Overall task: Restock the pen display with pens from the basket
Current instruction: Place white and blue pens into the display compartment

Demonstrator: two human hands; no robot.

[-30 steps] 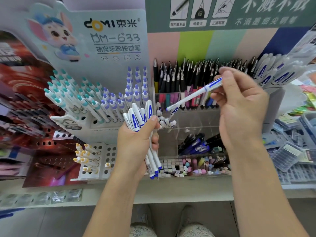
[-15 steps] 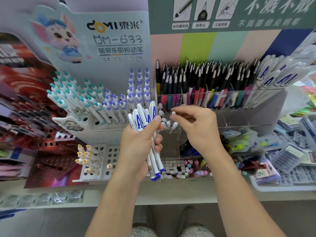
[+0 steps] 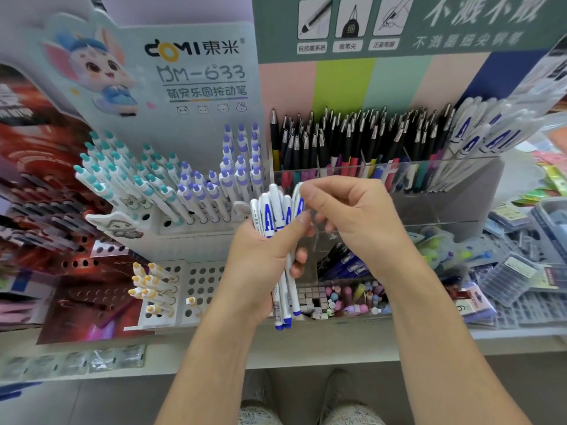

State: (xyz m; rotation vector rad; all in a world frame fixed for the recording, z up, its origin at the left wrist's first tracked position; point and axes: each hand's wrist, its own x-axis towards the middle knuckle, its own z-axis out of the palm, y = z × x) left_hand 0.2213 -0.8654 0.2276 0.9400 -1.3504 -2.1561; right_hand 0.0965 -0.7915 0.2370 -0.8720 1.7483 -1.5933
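**Hands at the pen bundle**

Left hand is gripping a bundle of white-and-blue pens upright before the clear pen display. Right hand is pinching the top of the rightmost pen, fingers curled.

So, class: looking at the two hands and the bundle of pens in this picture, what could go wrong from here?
1. The left hand grips a loose fan of white-and-blue pens; as the right hand pinches one out, neighbours could slip and drop.
2. The matching white pens in the clear display bin sit far right; reaching there could knock the black pens.
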